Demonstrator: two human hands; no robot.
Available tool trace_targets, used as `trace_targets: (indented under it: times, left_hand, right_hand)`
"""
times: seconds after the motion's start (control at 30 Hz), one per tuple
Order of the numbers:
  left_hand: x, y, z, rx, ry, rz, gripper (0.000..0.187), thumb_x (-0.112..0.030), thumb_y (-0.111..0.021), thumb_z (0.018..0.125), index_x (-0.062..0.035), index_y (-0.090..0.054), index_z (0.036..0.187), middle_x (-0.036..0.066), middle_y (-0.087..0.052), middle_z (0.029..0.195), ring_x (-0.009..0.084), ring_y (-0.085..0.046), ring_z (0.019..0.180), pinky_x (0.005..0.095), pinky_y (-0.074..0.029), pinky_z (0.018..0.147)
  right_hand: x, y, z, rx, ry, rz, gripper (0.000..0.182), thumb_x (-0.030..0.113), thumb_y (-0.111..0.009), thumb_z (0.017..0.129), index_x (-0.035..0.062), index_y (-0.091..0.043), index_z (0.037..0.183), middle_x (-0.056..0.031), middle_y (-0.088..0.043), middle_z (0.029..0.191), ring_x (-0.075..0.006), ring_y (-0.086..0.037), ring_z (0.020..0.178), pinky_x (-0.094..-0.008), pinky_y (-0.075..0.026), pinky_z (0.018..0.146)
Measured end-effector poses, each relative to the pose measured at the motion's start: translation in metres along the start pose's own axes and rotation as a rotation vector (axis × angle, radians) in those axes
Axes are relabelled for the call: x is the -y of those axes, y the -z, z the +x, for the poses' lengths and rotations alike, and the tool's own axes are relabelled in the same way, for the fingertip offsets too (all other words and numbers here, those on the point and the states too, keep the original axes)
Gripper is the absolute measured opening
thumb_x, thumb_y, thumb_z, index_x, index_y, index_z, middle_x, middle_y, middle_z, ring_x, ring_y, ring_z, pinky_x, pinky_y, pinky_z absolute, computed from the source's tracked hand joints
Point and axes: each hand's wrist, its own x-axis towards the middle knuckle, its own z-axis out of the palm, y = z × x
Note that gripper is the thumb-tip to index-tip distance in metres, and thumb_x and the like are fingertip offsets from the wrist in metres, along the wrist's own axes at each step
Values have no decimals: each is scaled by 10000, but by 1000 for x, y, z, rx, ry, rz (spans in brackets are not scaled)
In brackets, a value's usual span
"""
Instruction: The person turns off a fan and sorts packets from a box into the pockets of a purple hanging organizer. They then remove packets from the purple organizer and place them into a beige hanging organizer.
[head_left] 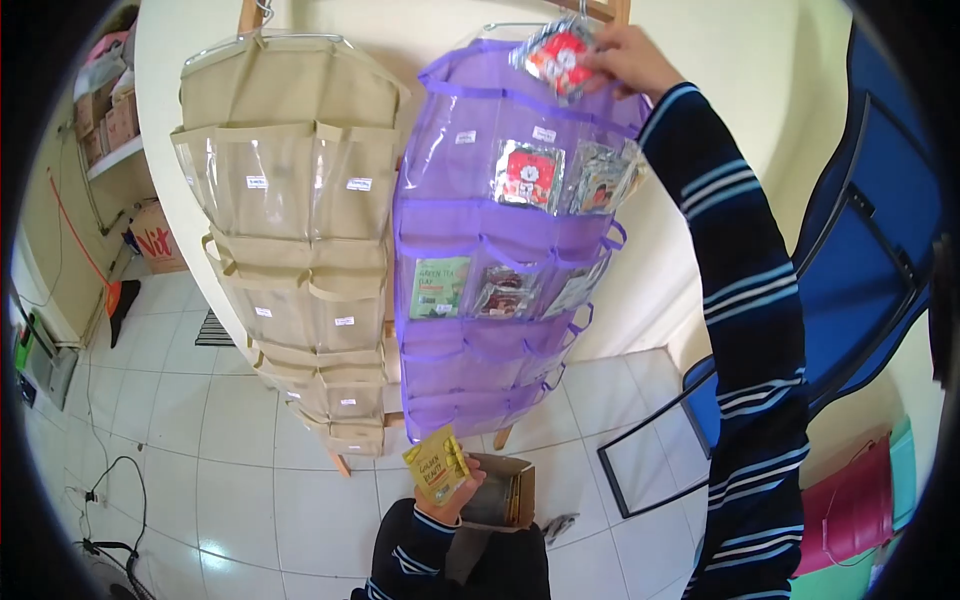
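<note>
My right hand [635, 62] is raised at the top of the purple hanging organizer [440, 220], fingers closed on a red and silver sachet [558, 62]. Low down, my left hand [455, 497] grips a yellow sachet [436, 466] printed "Golden Beauty". Just behind it is an open cardboard box [515, 465] with packets inside. In the organizer's clear pockets sit a red sachet [528, 176], some silver-edged sachets [600, 180], a green tea clay sachet [440, 287] and dark red packets [506, 291].
A beige hanging organizer [285, 90] with labelled pockets hangs to the left. Blue folding furniture [860, 220] leans at the right, above a pink bucket [845, 505]. Black cables [125, 500] lie on the tiled floor [240, 420] at the left.
</note>
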Motion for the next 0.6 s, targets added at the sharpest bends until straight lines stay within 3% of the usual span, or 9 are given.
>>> trace_targets:
  times: [0.03, 0.1, 0.2, 0.33, 0.37, 0.4, 0.5, 0.53, 0.6]
  left_hand:
    - [-2, -1, -1, -24, 17, -5, 453, 13, -587, 663, 7, -378, 1065, 118, -522, 872, 199, -537, 794, 301, -455, 719]
    - [0, 3, -1, -25, 13, 0, 452, 4, -592, 661, 8, -382, 1061, 119, -524, 867, 198, -540, 791, 298, -455, 717]
    - [10, 14, -3, -18, 38, 11, 471, -32, -604, 669, -6, -370, 1077, 116, -519, 869, 202, -548, 776, 302, -460, 704]
    - [18, 25, 2, 23, 95, -1, 513, -57, -620, 672, -20, -344, 1103, 115, -504, 883, 210, -554, 769, 317, -467, 701]
    - [21, 24, 2, 24, 96, -13, 513, -57, -620, 672, -20, -344, 1103, 115, -504, 883, 210, -554, 769, 317, -467, 701]
    - [22, 23, 3, 28, 100, -10, 511, -56, -618, 673, -20, -344, 1103, 118, -502, 887, 210, -552, 772, 317, -466, 701]
    - [17, 20, 2, 29, 100, 1, 505, -54, -612, 675, -20, -345, 1103, 121, -498, 891, 212, -550, 780, 317, -464, 704]
    - [15, 19, 2, 27, 89, 5, 502, -52, -609, 676, -20, -346, 1102, 122, -497, 892, 213, -548, 784, 318, -463, 707]
    - [18, 20, 3, 17, 91, -17, 499, -51, -605, 677, -21, -346, 1102, 123, -496, 897, 215, -547, 786, 318, -462, 709]
  right_hand:
    - [3, -2, 4, 0, 9, -10, 209, 196, -548, 731, 41, -516, 868, -57, -572, 731, -108, -583, 649, -176, -356, 436]
    - [18, -8, 2, 180, -208, -101, 172, 174, -571, 702, 46, -509, 800, -45, -558, 673, -98, -570, 571, -174, -321, 401]
    - [17, -4, 8, 213, -293, -59, 191, 153, -601, 673, 50, -510, 806, -37, -545, 635, -85, -547, 522, -174, -286, 373]
    - [26, -2, 17, 371, -344, -293, 154, 126, -592, 667, 41, -556, 789, -22, -532, 609, -69, -494, 471, -182, -258, 358]
    - [29, -7, 16, 426, -301, -387, 86, 118, -594, 667, 36, -574, 686, -18, -516, 558, -72, -467, 436, -197, -256, 352]
    - [24, -11, 23, 428, -301, -394, 86, 118, -594, 667, 36, -574, 686, -18, -516, 558, -72, -467, 436, -197, -256, 352]
    - [20, -25, 40, 755, -99, -592, 52, 87, -511, 614, 64, -556, 609, -42, -490, 526, -160, -482, 454, -293, -362, 427]
    - [20, -30, 42, 757, -98, -592, 52, 87, -511, 614, 64, -556, 609, -42, -490, 526, -160, -482, 454, -293, -362, 427]
    - [20, -40, 46, 724, -25, -818, 114, 141, -640, 594, 56, -617, 667, 18, -453, 438, -87, -441, 419, -244, -341, 416]
